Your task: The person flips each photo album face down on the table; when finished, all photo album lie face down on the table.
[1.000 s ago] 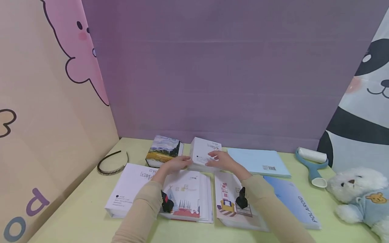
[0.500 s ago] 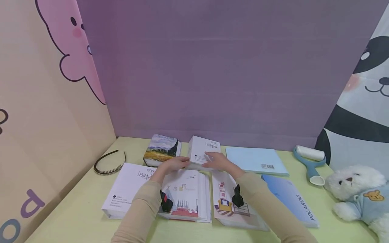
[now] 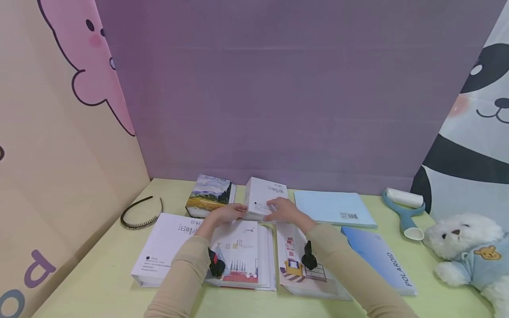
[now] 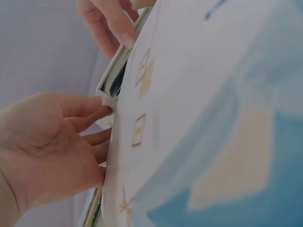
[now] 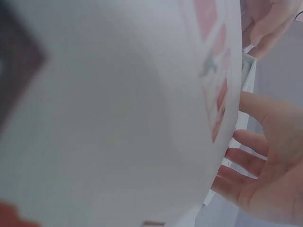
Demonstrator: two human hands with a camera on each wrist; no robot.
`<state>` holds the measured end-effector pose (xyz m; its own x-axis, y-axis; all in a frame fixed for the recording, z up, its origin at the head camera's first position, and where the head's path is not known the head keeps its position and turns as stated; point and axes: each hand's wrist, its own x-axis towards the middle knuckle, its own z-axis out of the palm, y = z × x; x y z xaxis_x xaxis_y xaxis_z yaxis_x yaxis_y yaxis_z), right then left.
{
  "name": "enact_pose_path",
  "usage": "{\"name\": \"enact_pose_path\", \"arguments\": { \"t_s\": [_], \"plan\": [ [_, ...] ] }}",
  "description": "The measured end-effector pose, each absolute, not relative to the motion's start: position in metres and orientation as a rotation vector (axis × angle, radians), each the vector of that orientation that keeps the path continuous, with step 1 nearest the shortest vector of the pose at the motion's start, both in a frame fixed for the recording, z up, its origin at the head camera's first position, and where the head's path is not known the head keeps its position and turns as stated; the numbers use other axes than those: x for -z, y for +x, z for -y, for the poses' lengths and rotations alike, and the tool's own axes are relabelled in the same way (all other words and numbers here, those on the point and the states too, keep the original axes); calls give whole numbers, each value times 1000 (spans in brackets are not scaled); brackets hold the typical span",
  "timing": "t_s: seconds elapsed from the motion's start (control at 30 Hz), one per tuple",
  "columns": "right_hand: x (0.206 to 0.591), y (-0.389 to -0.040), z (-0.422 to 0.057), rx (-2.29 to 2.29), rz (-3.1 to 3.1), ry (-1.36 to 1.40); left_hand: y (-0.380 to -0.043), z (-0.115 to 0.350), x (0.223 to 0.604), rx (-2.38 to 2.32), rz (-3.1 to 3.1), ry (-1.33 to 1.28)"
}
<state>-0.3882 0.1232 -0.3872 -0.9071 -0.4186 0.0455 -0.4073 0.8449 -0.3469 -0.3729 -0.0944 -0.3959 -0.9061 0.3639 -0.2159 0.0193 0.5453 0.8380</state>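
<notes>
A thick white album [image 3: 265, 198] with dark lettering lies at the back middle of the table. My left hand [image 3: 227, 213] is at its near left corner; in the left wrist view, the thumb and index finger of this left hand [image 4: 52, 142] pinch the corner, with page edges showing beside them. My right hand [image 3: 287, 210] rests on the album's near right part, fingers spread and fairly straight in the right wrist view. Close under my wrists lie an illustrated white album [image 3: 238, 251] and another with a yellow window drawing [image 3: 292, 267].
To the left are a landscape-covered album [image 3: 210, 194], a white album [image 3: 163, 247] and a toothed headband [image 3: 141, 214]. A light blue album [image 3: 334, 207], a POLAROID album [image 3: 379, 260], a lint roller [image 3: 405, 212] and a plush bear [image 3: 465, 251] sit right.
The head view has shifted slightly. Both hands stay at the back white album, the right hand lying a little closer over it, with the album in nearly the same place.
</notes>
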Motion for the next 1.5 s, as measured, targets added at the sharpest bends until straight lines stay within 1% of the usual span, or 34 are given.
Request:
{"name": "enact_pose_path", "arguments": {
  "t_s": [0.2, 0.27, 0.33, 0.47, 0.53, 0.73, 1.03, 1.23, 1.5],
  "plan": [
    [391, -395, -125, 574, -3003, -688, -371, 95, 392, -1316, -2396, 301],
    [401, -406, -129, 591, -3031, -731, -371, 96, 391, -1322, -2377, 295],
    [401, -407, -130, 614, -3038, -708, -371, 96, 389, -1329, -2358, 289],
    [397, -402, -128, 684, -3045, -619, -371, 95, 388, -1321, -2350, 293],
    [387, -391, -124, 690, -3039, -573, -371, 94, 387, -1310, -2360, 292],
    [381, -387, -123, 636, -3078, -650, -369, 93, 385, -1290, -2400, 281],
    [390, -397, -124, 553, -3083, -753, -373, 91, 393, -1427, -2359, 255],
    [383, -396, -125, 722, -3076, -875, -376, 94, 394, -1632, -2336, 181],
    [379, -392, -126, 981, -3000, -799, -378, 94, 392, -1764, -2249, 195]
  ]
}}
